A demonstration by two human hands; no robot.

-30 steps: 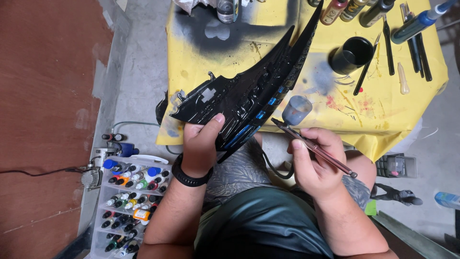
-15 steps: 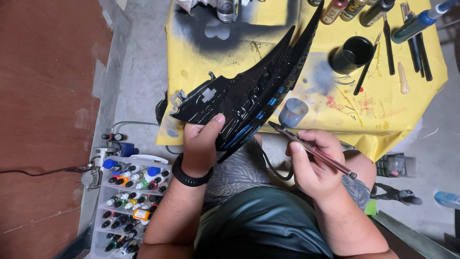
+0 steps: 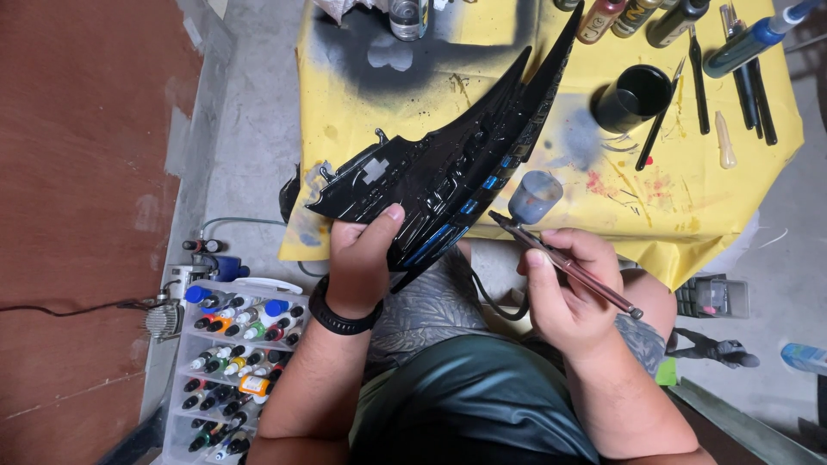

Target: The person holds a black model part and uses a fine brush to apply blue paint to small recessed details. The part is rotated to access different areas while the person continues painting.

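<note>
Your left hand grips the black model by its near edge, over the table's front edge. Your right hand pinches an airbrush at its hull. Blue accents mark some panels; most remain glossy black.

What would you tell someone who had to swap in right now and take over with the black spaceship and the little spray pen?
Left hand: grips the glossy black model ship by its lower edge, holding it tilted over the yellow table cover.
Right hand: holds the spray pen, its tip close to the blue strips on the ship's lower edge.
Nearby: black cup and brushes on the cover; rack of paint bottles on the floor at the left.
Done: ship is black all over, with some blue strips showing.
Left: cannot tell how many strips remain.
</note>
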